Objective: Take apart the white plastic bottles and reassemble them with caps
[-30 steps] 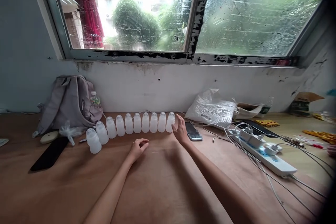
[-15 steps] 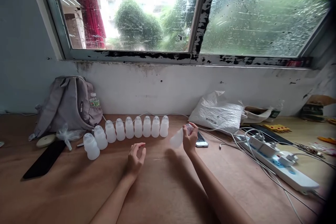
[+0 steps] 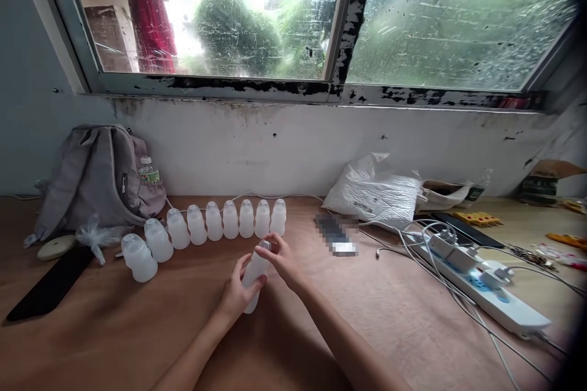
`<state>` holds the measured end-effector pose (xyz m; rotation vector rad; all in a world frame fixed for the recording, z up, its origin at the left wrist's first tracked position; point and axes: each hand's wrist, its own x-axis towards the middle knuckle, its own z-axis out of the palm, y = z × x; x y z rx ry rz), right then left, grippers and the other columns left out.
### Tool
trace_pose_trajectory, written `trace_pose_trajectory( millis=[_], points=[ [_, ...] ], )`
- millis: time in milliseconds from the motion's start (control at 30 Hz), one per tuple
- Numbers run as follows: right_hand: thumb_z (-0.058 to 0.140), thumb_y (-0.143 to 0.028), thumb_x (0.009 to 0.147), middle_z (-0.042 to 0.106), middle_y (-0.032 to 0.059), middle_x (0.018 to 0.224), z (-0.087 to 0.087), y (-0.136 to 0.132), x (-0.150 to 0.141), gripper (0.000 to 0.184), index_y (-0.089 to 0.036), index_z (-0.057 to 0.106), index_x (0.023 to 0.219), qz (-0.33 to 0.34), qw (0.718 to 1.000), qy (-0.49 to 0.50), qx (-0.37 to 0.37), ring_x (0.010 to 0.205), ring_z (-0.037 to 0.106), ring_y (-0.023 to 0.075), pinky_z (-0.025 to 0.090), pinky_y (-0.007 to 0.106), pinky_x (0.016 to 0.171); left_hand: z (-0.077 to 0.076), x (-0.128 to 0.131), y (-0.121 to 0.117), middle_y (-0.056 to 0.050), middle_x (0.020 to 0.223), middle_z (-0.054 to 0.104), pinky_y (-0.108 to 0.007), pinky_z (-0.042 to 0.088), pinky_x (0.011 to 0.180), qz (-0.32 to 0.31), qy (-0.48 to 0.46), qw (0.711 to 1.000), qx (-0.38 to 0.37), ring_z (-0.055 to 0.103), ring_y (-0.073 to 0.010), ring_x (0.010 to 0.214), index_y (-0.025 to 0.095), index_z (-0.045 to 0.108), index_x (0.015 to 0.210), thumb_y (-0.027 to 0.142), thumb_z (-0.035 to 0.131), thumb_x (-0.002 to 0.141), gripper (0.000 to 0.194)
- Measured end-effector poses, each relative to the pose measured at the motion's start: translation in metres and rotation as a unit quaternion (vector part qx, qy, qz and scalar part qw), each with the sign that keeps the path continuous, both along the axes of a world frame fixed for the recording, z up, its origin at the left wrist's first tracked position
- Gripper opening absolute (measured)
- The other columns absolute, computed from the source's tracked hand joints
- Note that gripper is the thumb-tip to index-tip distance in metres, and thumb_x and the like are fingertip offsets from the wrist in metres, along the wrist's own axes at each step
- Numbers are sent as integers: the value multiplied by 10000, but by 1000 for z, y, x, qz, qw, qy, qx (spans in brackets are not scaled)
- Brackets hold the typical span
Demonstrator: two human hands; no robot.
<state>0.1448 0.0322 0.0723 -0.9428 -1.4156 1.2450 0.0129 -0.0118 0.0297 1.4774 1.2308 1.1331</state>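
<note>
A frosted white baby bottle [image 3: 255, 270] is between my two hands above the near middle of the table, tilted with its capped end up and to the right. Around its body my left hand [image 3: 239, 287] is closed. The fingers of my right hand [image 3: 279, 256] grip its clear cap at the top. Behind my hands, several like bottles [image 3: 213, 223] stand upright in a curved row, clear caps on top. The row's right end bottle [image 3: 277, 219] is just beyond my right fingers.
At left are a grey backpack [image 3: 98, 177], a black flat case [image 3: 50, 284] and a pale round disc [image 3: 56, 247]. To the right lie a phone [image 3: 336, 235], a silver-white bag [image 3: 373, 192], and a power strip [image 3: 481, 284] with plugs and trailing cables [image 3: 463, 305].
My right hand took the bottle at the row's right end and carried it left and nearer. My left hand has closed around its body. The view has shifted slightly.
</note>
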Motion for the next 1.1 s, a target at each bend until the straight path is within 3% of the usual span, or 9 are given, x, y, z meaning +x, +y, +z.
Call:
trace_pose_trajectory(
  millis=[100, 167, 400, 733, 900, 1100],
  points=[
    [671, -421, 596, 556, -18, 695, -1, 1, 1, 330, -196, 518, 782, 0, 999, 22, -39, 638, 518, 131, 405, 244, 576, 7, 2, -3, -59, 764, 614, -281, 485, 578, -54, -85, 990, -97, 594, -172, 646, 134, 533, 925, 485, 567, 680, 430],
    [683, -410, 581, 573, -7, 701, -1, 3, 3, 327, -189, 547, 780, 0, 997, 37, -73, 660, 537, 142, 407, 249, 586, 12, 4, -5, -25, 661, 583, -259, 471, 533, -62, -127, 981, -131, 570, -149, 584, 130, 549, 828, 471, 588, 667, 379],
    [674, -368, 603, 605, 23, 732, -3, 4, 6, 324, -164, 627, 850, 18, 988, 77, -130, 684, 553, 149, 408, 259, 612, 22, 0, -7, -27, 633, 581, -207, 403, 443, -99, -173, 960, -195, 551, -120, 495, 124, 531, 796, 460, 558, 702, 350],
    [664, -377, 624, 588, 11, 727, 6, 3, 7, 283, -171, 636, 817, 38, 993, 59, -96, 694, 527, 130, 400, 238, 617, 24, -10, -4, -47, 663, 577, -204, 384, 431, -152, -202, 948, -196, 545, -119, 489, 121, 518, 781, 464, 495, 744, 346],
    [670, -402, 601, 603, 17, 746, 14, 1, 9, 336, -170, 639, 841, 22, 995, 21, -94, 712, 534, 143, 397, 245, 627, 25, -2, -7, -20, 649, 538, -236, 416, 475, -128, -153, 969, -147, 532, -128, 509, 127, 514, 833, 484, 531, 712, 377],
    [634, -392, 637, 603, 25, 639, 13, -2, 0, 280, -137, 629, 754, -23, 996, 21, -85, 629, 533, 136, 384, 233, 560, 21, 4, -12, -6, 660, 525, -239, 410, 528, -47, -39, 997, -54, 523, -138, 573, 150, 535, 758, 448, 585, 678, 312]
  ],
)
